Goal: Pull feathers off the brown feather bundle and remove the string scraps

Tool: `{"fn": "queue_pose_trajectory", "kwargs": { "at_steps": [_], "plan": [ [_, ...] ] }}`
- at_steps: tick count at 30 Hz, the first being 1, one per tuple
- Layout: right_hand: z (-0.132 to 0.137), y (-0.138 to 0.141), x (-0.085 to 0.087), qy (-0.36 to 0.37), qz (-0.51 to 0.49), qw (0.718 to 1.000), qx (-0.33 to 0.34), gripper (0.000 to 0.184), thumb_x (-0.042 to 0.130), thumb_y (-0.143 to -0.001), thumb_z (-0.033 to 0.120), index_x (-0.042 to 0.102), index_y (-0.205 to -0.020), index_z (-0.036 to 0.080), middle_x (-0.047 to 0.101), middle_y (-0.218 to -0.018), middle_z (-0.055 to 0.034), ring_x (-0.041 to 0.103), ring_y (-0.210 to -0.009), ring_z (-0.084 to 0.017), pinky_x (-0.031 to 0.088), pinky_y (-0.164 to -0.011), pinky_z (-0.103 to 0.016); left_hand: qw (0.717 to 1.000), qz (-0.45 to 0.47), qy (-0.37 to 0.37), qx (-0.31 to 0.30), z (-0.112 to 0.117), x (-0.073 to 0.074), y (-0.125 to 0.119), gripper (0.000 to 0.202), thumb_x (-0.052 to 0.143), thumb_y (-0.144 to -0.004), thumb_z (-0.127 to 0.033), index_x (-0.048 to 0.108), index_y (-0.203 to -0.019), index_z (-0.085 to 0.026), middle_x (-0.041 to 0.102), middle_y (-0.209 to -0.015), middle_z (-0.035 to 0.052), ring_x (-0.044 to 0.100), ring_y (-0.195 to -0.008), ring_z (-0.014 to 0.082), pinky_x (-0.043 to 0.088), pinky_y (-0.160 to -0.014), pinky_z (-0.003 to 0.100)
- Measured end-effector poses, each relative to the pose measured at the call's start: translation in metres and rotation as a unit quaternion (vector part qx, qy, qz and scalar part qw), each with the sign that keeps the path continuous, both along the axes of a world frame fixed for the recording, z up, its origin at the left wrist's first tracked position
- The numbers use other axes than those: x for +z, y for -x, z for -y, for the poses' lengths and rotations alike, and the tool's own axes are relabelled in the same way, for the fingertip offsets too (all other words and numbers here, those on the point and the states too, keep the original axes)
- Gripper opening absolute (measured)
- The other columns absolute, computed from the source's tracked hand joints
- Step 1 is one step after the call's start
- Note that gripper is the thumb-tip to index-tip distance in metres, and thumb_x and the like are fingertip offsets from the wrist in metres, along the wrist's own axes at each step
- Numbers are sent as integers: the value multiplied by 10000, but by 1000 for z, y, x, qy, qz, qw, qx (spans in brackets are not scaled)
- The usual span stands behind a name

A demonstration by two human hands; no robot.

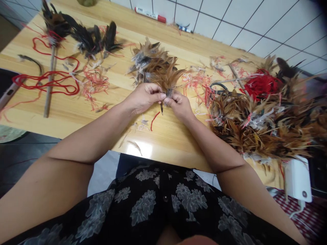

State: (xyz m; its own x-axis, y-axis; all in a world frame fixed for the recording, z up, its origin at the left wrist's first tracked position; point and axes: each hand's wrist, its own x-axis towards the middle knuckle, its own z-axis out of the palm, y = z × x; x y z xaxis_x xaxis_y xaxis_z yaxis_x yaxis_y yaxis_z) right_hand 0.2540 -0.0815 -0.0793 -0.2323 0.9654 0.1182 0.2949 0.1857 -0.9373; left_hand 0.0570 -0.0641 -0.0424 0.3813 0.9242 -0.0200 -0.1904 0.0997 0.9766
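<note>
My left hand [148, 97] and my right hand [179, 104] meet at the middle of the table, both closed in a pinch. Between their fingertips is the base of a small bunch of brown feathers [171, 79], its tips fanning away from me. A thin dark end pokes out below the fingers. Just beyond lies a pile of brown and grey feathers [150, 61], touching or nearly touching the held bunch. A short piece of red cord [155, 121] rests on the wood below my hands.
Brown feathers [265, 129] heap up at the right, beside red feathers or strands [263, 85]. At left lie a stick with dark feathers [48, 88], looped red cord [68, 90] and black feathers [89, 41]. A red-capped marker [150, 14] lies by the tiled wall. A white device [297, 180] sits at the right edge.
</note>
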Motion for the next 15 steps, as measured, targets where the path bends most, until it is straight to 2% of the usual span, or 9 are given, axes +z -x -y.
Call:
{"fn": "queue_pose_trajectory", "kwargs": {
  "at_steps": [3,6,9,15],
  "plan": [
    [0,1,2,9,-17,1000,7,573,852,-939,765,798,-798,213,725,-897,-38,666,-925,-195,545,-936,-345,1000,-12,-15,-2,-1,-4,1,327,1092,-808,-256,786,-739,-164,695,-712,4,615,-677,127,524,-681,241],
    [0,2,6,10,-39,999,19,619,877,-881,817,791,-763,215,691,-836,-24,643,-880,-186,552,-943,-350,999,-34,-26,1,-1,-8,0,251,1007,-864,-165,780,-755,-167,698,-741,4,635,-719,140,542,-735,259],
    [1,2,9,11,-56,998,22,637,893,-853,828,758,-742,215,646,-808,-10,615,-863,-176,549,-938,-348,998,-51,-35,4,-1,-12,-1,217,939,-882,-103,769,-768,-175,680,-750,-5,626,-731,146,529,-751,270],
    [3,3,12,13,-54,998,5,706,920,-780,871,684,-699,210,571,-837,-4,563,-863,-167,530,-898,-349,997,-62,-40,22,-3,-16,-1,192,907,-884,-88,765,-797,-183,678,-779,-6,631,-756,161,530,-796,292]
  ]
}}
